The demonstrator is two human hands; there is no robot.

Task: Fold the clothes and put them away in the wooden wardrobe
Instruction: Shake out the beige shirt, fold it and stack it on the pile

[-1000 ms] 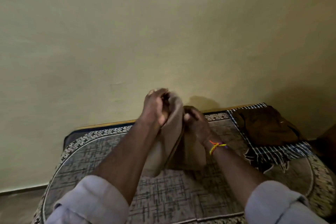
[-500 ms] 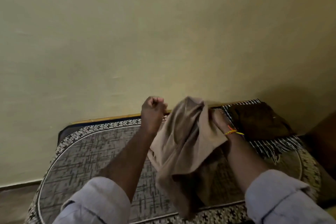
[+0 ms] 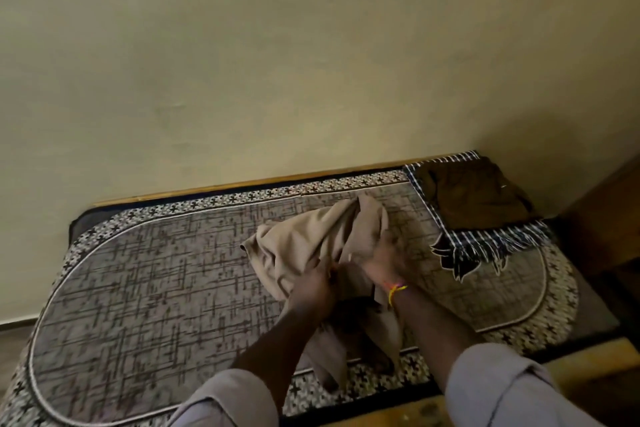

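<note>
A beige garment (image 3: 311, 236) lies crumpled on the patterned mat, its far part bunched toward the wall and its near part hanging toward me. My left hand (image 3: 311, 288) grips the cloth at its near middle. My right hand (image 3: 384, 260), with a coloured thread band on the wrist, presses and holds the cloth just to the right. A folded dark brown garment (image 3: 474, 198) rests on a folded checked cloth (image 3: 485, 243) at the mat's far right corner. The wardrobe is out of view.
The grey patterned mat (image 3: 156, 288) covers a low wooden bed whose frame (image 3: 588, 357) shows at the near right. A plain yellowish wall (image 3: 277, 62) rises right behind it. Dark wooden furniture (image 3: 609, 218) stands at the right edge.
The beige garment was held up in the air between my hands; both hands have come down and toward me, and the garment now lies on the mat.
</note>
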